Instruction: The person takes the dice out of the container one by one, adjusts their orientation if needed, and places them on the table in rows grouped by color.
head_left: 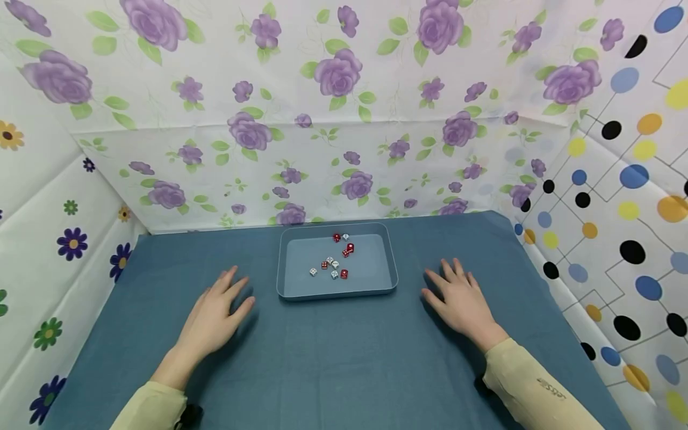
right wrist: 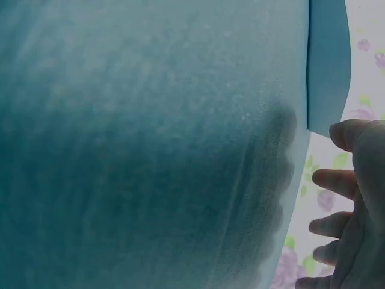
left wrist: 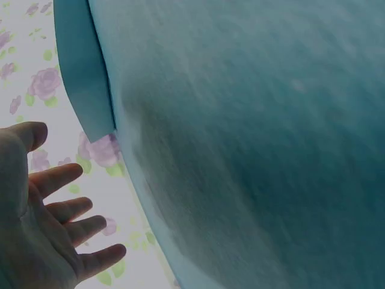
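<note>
A shallow blue-grey tray (head_left: 301, 286) stands near the back of the table, with several small red and white dice scattered in it. Among them are a red die (head_left: 344, 274) and a white die (head_left: 313, 272). To the left of the tray, my left hand (head_left: 215, 313) is held over the cloth, fingers spread and nothing in its grasp. On the other side my right hand (head_left: 462, 301) hovers likewise, fingers extended and holding nothing. Both wrist views show the hands' loosely spread fingers and the outer wall of the tray (left wrist: 87, 72).
A blue cloth (head_left: 333, 364) covers the table. Behind it hangs a white sheet with purple roses (head_left: 338, 71). A flower-patterned sheet (head_left: 32, 251) flanks the left side, and a dotted sheet (head_left: 618, 227) the right.
</note>
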The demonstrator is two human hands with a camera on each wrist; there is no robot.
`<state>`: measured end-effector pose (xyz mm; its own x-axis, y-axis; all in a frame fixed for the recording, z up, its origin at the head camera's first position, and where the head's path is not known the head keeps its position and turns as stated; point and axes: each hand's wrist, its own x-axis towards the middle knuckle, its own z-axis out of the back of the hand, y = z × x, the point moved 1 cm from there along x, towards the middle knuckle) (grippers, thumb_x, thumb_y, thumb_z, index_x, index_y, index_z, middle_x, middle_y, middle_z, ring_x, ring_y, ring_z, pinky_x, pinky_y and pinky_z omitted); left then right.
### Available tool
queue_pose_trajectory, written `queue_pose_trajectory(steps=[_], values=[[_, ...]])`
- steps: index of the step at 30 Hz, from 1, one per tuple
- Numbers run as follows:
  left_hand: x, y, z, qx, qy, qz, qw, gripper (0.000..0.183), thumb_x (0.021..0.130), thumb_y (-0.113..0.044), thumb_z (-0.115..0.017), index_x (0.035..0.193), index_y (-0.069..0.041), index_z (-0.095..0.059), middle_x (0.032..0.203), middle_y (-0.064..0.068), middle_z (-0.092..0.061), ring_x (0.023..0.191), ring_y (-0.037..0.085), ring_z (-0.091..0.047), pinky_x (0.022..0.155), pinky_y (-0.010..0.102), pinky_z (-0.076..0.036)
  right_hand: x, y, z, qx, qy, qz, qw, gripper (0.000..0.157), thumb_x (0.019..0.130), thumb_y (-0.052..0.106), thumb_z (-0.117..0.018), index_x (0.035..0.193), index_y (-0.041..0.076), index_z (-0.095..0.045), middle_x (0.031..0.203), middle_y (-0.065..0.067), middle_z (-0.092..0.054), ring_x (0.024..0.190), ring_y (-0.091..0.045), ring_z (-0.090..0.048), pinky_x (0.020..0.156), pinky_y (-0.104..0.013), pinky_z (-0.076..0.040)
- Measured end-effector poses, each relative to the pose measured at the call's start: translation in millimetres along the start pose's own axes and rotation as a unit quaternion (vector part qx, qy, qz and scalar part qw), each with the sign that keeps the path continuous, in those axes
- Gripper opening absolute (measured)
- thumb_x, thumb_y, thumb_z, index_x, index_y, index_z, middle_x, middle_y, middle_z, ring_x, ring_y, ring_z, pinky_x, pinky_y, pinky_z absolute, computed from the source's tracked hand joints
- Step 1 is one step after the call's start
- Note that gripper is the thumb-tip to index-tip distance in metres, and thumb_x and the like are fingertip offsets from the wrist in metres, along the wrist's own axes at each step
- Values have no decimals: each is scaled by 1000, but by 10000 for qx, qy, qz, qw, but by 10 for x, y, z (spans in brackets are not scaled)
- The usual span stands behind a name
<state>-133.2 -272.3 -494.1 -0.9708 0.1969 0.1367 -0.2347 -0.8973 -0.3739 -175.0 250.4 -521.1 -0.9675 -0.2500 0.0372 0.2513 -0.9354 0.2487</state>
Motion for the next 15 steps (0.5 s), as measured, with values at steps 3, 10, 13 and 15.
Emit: queue_pose_trajectory(steps=[3,10,13,15], values=[[33,-47,-8,-38,-206,-68,9998,51,109,-32,-66,148,0,-63,163,25,-45,149,50,-42,114,71,-36,16,13,10,-14,-153,72,9999,57,109,44,-62,155,10,-59,164,-29,-41,156,-52,-27,120,-72,-27],[94,-186,-12,-326,-364,104,9988,42,109,-30,-65,142,-5,-70,144,21,-66,126,43,-65,98,65,-53,38,25,10,201,-430,148,9988,45,110,39,-61,143,9,-71,147,-24,-62,143,-49,-50,111,-68,-42],[127,-241,-41,-490,-309,230,9981,41,110,-31,-64,142,-6,-71,141,20,-68,118,40,-70,92,62,-56,43,23,12,390,-573,159,9975,39,110,36,-62,136,11,-75,137,-18,-70,131,-43,-63,103,-65,-51],[162,-272,-80,-623,-268,289,9973,41,110,-31,-63,143,-7,-70,143,20,-67,119,40,-69,91,62,-57,45,28,17,529,-653,145,9964,36,110,36,-62,133,13,-77,131,-14,-74,119,-38,-71,95,-61,-56]])
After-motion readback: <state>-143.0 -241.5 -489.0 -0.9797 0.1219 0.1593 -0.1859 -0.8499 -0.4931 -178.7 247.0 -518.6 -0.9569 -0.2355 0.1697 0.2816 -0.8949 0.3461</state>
